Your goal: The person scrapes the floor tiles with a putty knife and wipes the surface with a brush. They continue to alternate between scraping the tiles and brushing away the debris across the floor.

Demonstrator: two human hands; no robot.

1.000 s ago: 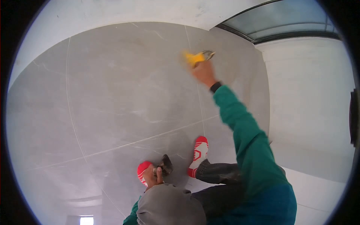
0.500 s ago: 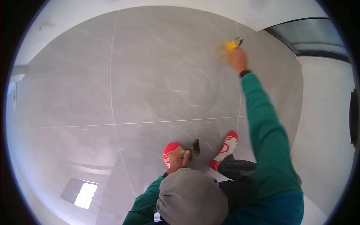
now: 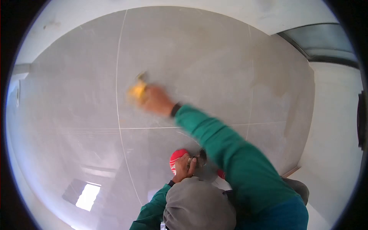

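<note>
My right hand (image 3: 157, 100), smeared by motion, reaches out over the grey tiled floor (image 3: 191, 57) left of the middle. Its fingers are closed on a yellow sponge-like piece (image 3: 137, 91). A small dull metallic part (image 3: 142, 75) juts out just beyond the yellow piece. Near my feet, my left hand (image 3: 184, 165) is closed round a dark scraper-like tool (image 3: 202, 156), its wide end pointing right. That hand overlaps my red-and-white left sock (image 3: 178, 155). The right arm hides most of my right foot, leaving only a bit of red sock (image 3: 221, 174).
White walls (image 3: 335, 111) border the floor at the right and the far side. A dark-framed glass panel (image 3: 326, 40) stands at the upper right. Thin pale grout lines cross the floor, and a bright window reflection (image 3: 88, 197) shows at lower left.
My right hand has swept from the upper right to the left and nearer, carrying the yellow piece. The forearm now crosses in front of my right foot. My left hand stays almost in place.
</note>
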